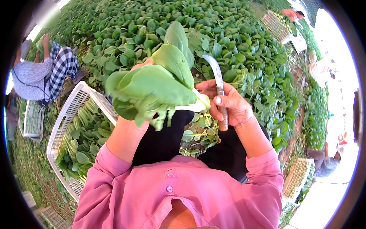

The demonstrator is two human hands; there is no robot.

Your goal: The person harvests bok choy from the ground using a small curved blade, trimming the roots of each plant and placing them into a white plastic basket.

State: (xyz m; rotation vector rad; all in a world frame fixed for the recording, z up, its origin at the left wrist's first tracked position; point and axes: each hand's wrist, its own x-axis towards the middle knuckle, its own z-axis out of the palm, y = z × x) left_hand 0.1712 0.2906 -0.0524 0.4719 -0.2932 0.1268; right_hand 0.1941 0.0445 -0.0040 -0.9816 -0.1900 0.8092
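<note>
While the vegetable bed (244,57) fills the upper frame | white crate (72,103) at centre left, partly filled | bok choy plant (156,86) at centre, gripped by left hand (139,68) | right hand (228,105) closed on knife (218,82) | step: likely trimming the base; next needs careful blade placement near the stem.
</note>
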